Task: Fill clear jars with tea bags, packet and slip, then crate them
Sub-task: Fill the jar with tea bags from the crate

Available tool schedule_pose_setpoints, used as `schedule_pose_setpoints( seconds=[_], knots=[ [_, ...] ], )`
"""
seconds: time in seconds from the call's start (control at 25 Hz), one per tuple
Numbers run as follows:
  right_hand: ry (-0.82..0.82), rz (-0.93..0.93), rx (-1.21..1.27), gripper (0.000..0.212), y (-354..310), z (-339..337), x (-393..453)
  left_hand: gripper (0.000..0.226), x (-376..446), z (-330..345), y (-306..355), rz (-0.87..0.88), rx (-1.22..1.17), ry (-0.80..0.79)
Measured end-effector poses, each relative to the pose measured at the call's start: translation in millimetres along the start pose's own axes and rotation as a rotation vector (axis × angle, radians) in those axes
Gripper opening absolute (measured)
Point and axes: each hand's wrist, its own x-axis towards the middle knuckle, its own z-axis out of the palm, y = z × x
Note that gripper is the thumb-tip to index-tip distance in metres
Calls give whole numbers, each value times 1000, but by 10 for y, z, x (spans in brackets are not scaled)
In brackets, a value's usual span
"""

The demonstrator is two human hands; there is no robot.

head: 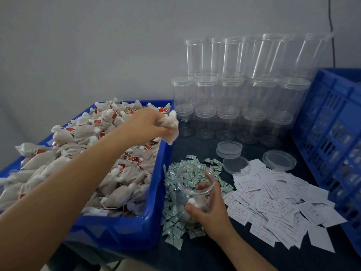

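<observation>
My left hand [148, 122] grips a bunch of tea bags [172, 126] above the right rim of the blue tub [156, 202], which is heaped with white tea bags with red tags. My right hand [211, 210] holds an open clear jar [193, 190] upright on the dark table; a few tea bags lie at its bottom. The jar stands on a pile of green-white packets [173, 223]. White slips [277, 204] with red print are spread to the right of it.
Stacks of lidded empty clear jars [234, 90] stand against the wall at the back. Loose lids [279, 160] lie in front of them. A blue slatted crate [336, 133] leans at the right edge.
</observation>
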Motion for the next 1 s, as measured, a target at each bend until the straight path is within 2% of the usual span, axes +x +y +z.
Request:
schedule_pose_setpoints(
  seconds=[0.12,0.4,0.84,0.92,1.0],
  knots=[
    [-8,-29,15,96,6,-4,7,19,-144,90,231,126,-115,-70],
    [-1,-51,37,96,29,5,28,18,-285,494,414,240,-74,-219],
    [-4,-32,5,101,76,-12,58,14,-290,693,538,449,230,-331],
    [0,-30,-2,101,71,-8,61,19,-261,727,579,468,261,-396],
    [3,-35,-15,101,71,-9,60,24,-229,757,595,477,271,-527]
  ],
)
